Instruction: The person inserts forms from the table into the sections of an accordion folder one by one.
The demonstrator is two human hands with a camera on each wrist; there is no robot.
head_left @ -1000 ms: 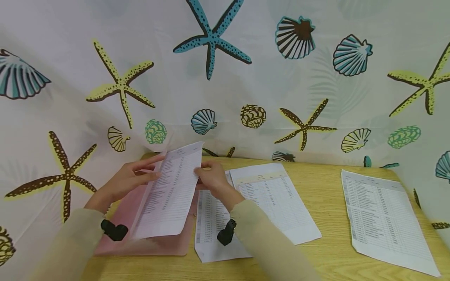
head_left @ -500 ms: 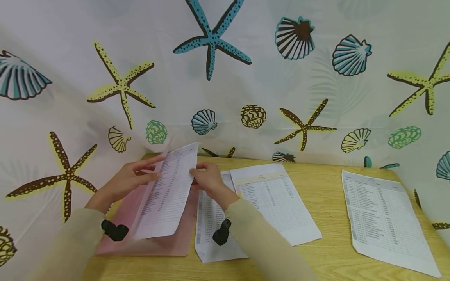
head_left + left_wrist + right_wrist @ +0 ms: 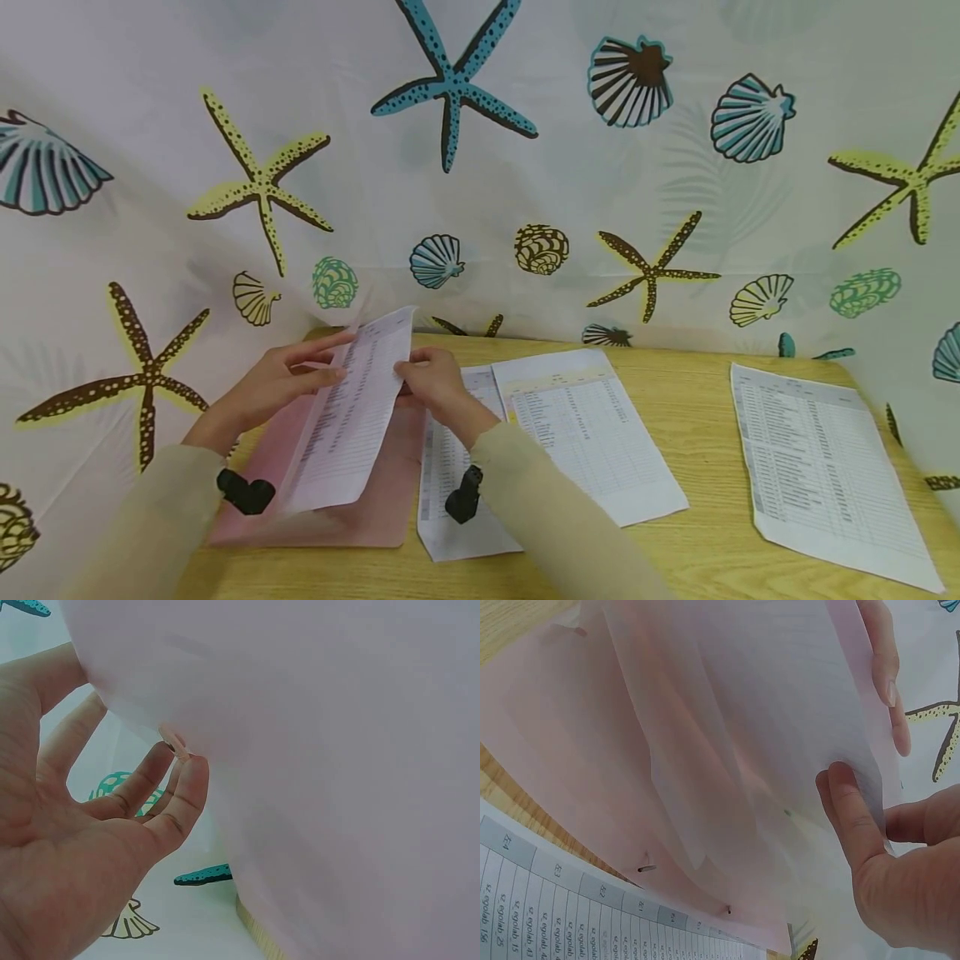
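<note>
Paper (image 3: 348,425), printed with a list, stands tilted above an open pink folder (image 3: 390,512) at the left of the bench (image 3: 682,383); the right hand (image 3: 441,387) pinches its right edge between thumb and fingers; the left hand (image 3: 270,383) pinches the edge of the folder's raised translucent cover (image 3: 315,787), just beside the paper; two printed sheets (image 3: 592,442) lie near the folder, partly under the right sleeve (image 3: 555,508); another sheet (image 3: 821,475) lies well apart, on the right; a starfish-and-shell curtain (image 3: 517,196) hangs behind.

A white printed sheet (image 3: 358,425) tilts above an open pink folder (image 3: 386,512), seemingly against its raised cover (image 3: 337,787).
</note>
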